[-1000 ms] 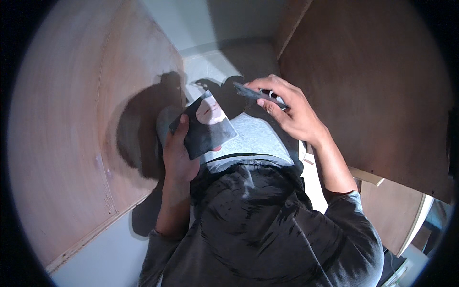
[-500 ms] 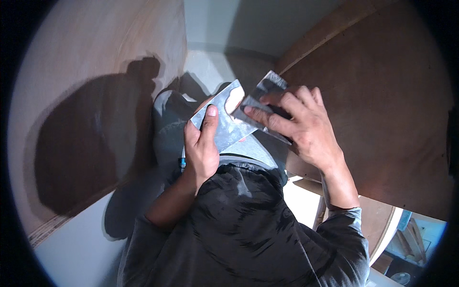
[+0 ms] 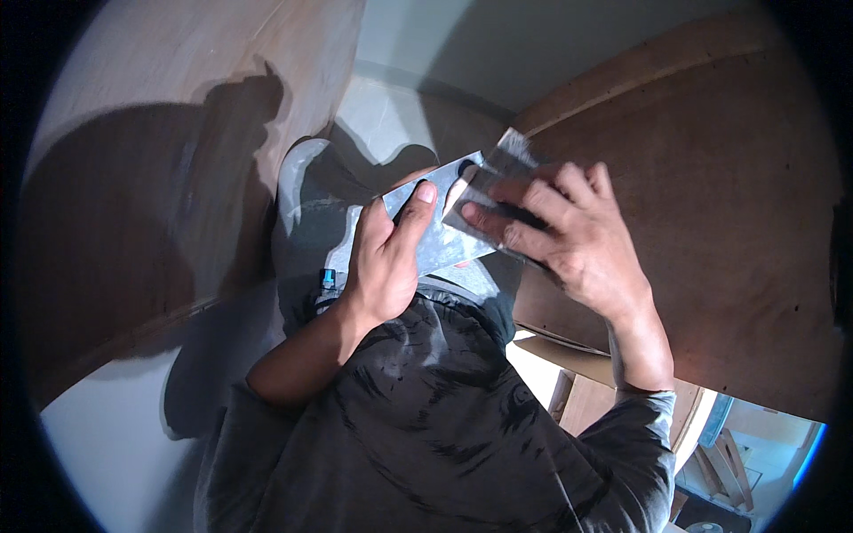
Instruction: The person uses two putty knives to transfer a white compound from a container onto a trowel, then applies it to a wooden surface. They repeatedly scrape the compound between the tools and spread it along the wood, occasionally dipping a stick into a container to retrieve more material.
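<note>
My left hand [image 3: 389, 258] grips a flat grey metal plate [image 3: 435, 243], its thumb lying across the upper face. A lump of white paste, like putty [image 3: 456, 193], sits near the plate's right end. In my right hand [image 3: 591, 235] is a flat metal scraper [image 3: 514, 153], partly hidden by the fingers and smeared by motion. Its edge lies over the plate's right end beside the paste; whether it presses on the metal I cannot tell. Both tools are held in front of my waist, above my lap.
A wooden panel [image 3: 311, 71] rises close on my left and carries my shadow. Another brown wooden panel [image 3: 711, 204] stands close on the right. Beyond my knees is a pale wall [image 3: 480, 53]. Lengths of wood [image 3: 724, 471] lie at the lower right.
The plate has shifted a little to the right and now lies partly under the scraper. My right hand has moved slightly right and down. The whole view has turned a little.
</note>
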`<state>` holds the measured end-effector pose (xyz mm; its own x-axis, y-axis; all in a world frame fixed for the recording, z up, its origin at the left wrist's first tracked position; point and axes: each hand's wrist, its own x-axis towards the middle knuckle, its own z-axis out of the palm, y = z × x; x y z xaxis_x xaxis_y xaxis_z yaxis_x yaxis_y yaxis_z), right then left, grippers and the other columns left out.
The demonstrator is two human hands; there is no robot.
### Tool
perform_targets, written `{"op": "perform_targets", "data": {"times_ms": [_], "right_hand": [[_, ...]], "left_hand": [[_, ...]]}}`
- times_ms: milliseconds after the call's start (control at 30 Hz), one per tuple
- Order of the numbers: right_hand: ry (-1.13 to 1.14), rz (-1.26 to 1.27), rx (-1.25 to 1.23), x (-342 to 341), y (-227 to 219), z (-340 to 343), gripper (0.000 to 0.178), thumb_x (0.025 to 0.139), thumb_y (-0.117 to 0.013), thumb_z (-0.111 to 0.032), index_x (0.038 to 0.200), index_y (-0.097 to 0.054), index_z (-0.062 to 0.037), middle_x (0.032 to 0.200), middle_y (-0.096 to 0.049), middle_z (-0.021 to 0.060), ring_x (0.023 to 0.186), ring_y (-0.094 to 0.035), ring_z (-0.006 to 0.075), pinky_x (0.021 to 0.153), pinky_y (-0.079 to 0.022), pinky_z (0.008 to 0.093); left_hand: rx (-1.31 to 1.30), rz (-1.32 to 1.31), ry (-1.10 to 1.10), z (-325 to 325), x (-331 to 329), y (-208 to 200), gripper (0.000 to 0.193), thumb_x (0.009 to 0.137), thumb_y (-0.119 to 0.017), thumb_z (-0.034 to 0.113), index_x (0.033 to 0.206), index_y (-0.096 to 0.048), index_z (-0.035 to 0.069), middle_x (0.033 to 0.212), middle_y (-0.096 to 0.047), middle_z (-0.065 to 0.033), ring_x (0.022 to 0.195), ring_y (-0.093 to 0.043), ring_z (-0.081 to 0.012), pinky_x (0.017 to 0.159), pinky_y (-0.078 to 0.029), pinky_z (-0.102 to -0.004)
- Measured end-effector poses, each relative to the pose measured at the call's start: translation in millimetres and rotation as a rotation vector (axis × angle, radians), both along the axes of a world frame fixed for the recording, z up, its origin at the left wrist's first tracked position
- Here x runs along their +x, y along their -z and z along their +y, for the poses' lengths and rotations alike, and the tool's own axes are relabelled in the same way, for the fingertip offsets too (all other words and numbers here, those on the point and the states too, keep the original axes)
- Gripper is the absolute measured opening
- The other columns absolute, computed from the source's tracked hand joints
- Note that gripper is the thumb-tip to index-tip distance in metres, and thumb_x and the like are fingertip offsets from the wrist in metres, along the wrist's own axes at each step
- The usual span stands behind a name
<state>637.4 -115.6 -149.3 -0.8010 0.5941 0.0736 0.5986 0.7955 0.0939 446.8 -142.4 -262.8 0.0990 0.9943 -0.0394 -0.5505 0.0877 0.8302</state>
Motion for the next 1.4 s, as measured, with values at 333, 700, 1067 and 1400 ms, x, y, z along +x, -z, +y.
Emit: {"op": "perform_targets", "data": {"times_ms": [333,700,1067,1400], "right_hand": [[-0.031,-0.024,0.023,0,-6,-2,0.037,0.079,-0.064,-0.022,0.113,-0.078,-0.0291,0.118,-0.066,-0.0080,0.099,-0.054,0.0178,0.083,-0.039,0.0354],[-0.024,0.032,-0.128,4,-2,-1,0.035,0.076,-0.067,-0.021,0.108,-0.079,-0.0261,0.115,-0.066,-0.0080,0.099,-0.054,0.0187,0.081,-0.039,0.0346],[-0.004,0.112,-0.150,9,9,3,0.042,0.074,-0.067,-0.014,0.112,-0.077,-0.0273,0.113,-0.066,-0.0082,0.102,-0.055,0.0187,0.084,-0.040,0.0340],[-0.017,1.239,0.113,11,136,1,0.037,0.083,-0.061,0.004,0.116,-0.063,-0.0127,0.116,-0.062,0.0150,0.099,-0.060,0.0261,0.082,-0.044,0.0378]], "left_hand": [[-0.069,-0.079,0.086,-1,-3,11,0.041,0.107,-0.049,0.035,0.123,-0.058,-0.001,0.098,-0.065,-0.0046,0.090,-0.060,-0.0092,0.080,-0.051,-0.0274],[-0.064,-0.002,0.078,1,2,24,0.045,0.107,-0.047,0.039,0.122,-0.059,-0.001,0.106,-0.065,-0.0048,0.098,-0.057,-0.0099,0.087,-0.048,-0.0281],[-0.151,-0.173,0.112,9,1,17,0.036,0.105,-0.052,0.030,0.122,-0.061,-0.001,0.107,-0.068,-0.0075,0.095,-0.066,-0.0140,0.082,-0.055,-0.0295],[-0.204,-0.738,0.270,13,32,34,0.043,0.104,-0.048,0.043,0.131,-0.057,0.011,0.117,-0.067,-0.0048,0.106,-0.066,-0.0161,0.074,-0.060,-0.0396]]}}
